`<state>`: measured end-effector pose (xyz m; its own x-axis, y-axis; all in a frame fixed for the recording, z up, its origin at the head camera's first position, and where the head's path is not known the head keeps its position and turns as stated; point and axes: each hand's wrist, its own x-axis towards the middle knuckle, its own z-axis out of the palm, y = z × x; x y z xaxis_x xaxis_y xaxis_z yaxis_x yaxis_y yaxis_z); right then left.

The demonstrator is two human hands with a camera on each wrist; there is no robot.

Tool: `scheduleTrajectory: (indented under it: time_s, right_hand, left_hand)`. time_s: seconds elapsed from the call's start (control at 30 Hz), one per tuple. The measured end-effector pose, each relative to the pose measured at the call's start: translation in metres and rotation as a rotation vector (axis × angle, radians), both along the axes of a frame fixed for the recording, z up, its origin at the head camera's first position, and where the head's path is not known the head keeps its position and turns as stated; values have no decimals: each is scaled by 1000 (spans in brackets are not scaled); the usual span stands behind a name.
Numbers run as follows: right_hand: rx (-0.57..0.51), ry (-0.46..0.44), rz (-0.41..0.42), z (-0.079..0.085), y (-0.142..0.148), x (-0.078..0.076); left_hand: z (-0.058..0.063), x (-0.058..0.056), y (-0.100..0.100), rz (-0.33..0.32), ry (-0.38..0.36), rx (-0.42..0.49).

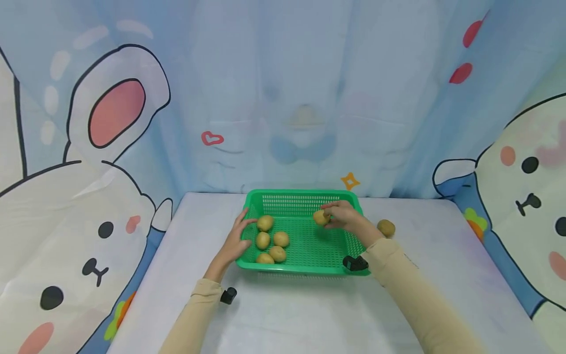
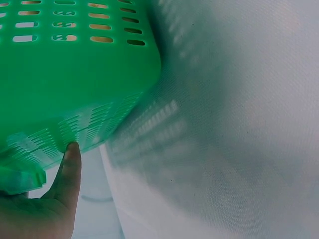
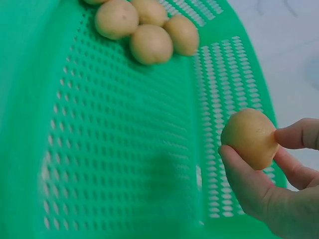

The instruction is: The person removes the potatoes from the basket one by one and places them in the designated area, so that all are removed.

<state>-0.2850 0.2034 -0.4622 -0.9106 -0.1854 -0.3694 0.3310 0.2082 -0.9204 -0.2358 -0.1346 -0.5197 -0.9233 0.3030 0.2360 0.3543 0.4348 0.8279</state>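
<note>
A green plastic basket (image 1: 309, 269) with slotted walls stands on the white table. Several potatoes (image 1: 277, 253) lie together in its left part. My right hand (image 1: 344, 215) holds one potato (image 3: 249, 138) above the basket's right side, pinched between thumb and fingertips, close to the far slotted wall in the right wrist view. At the left end, my left hand (image 1: 234, 241) rests on the rim with its fingers spread and fairly straight. In the left wrist view one finger (image 2: 73, 162) lies against the outside of the basket wall (image 2: 75, 74).
Another potato (image 1: 386, 228) sits on the white tabletop (image 1: 300, 314) to the right of the basket, beside the right forearm. A blue curtain (image 1: 305, 73) with cartoon rabbits hangs behind the table and along both sides.
</note>
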Motion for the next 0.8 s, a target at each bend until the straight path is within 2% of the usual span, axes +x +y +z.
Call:
scheduleTrajectory:
  time_s: [0.23,0.4,0.57,0.8]
  right_hand:
    - [16,-14,2,31,38,0]
    - [24,-11,-1,42,72,1]
    - [42,-26,-60,37,111,4]
    - [91,-89,-186,16,157,9]
  left_hand:
    - [-2,-3,0,2,0,8]
    - [-1,-2,0,-1,-3,8]
    - [0,-1,-1,-4,-9,3]
    - [-1,-1,-2,-5,-4,1]
